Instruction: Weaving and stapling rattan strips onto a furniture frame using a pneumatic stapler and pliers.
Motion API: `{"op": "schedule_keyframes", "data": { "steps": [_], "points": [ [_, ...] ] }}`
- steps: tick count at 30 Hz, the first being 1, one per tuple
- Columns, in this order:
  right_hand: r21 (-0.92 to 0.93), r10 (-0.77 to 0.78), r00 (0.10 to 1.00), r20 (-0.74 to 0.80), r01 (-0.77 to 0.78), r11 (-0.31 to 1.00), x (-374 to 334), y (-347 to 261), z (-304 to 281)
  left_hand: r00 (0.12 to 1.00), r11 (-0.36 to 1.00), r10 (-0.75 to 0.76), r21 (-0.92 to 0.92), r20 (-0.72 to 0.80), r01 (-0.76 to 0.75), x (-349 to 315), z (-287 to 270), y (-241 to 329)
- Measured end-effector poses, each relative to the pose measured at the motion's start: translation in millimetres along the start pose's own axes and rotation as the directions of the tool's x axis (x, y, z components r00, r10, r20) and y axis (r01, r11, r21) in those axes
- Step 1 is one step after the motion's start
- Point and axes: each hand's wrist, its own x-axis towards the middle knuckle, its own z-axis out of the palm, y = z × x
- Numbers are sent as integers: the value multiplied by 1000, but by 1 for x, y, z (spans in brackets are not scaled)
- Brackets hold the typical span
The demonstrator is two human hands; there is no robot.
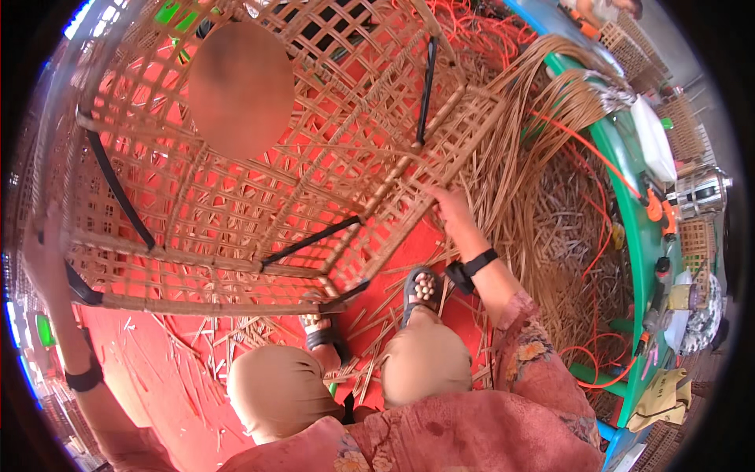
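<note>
A large brown woven basket frame (228,204) with an open lattice leans tilted before my knees. Black strips (118,189) wrap or brace its corners and edges. My right hand (454,211) is at the narrow lattice side on the right, its fingertips closed on the weave there. Close to the basket's left side is my left hand (46,263), blurred, so its grip is unclear. Loose brown strands (511,141) spread out from the basket's right edge. A blurred oval patch hides part of the lattice.
Cut strip scraps lie on the red floor (149,346) and pile up (543,236) at the right. A green bench (617,181) stands on the right with tools and a white package (653,138). An orange hose (586,145) crosses the pile. Another person (609,9) is at the far right.
</note>
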Motion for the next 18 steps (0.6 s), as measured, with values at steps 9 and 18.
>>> {"op": "schedule_keyframes", "data": {
  "steps": [9,18],
  "points": [
    [-676,-618,769,165,544,497,-35,-237,-29,833,454,-445,-719,329,527,-192,146,-54],
    [-743,-710,340,617,548,-384,-110,-410,110,399,-342,-365,-520,841,783,-352,304,136]
  ]
}}
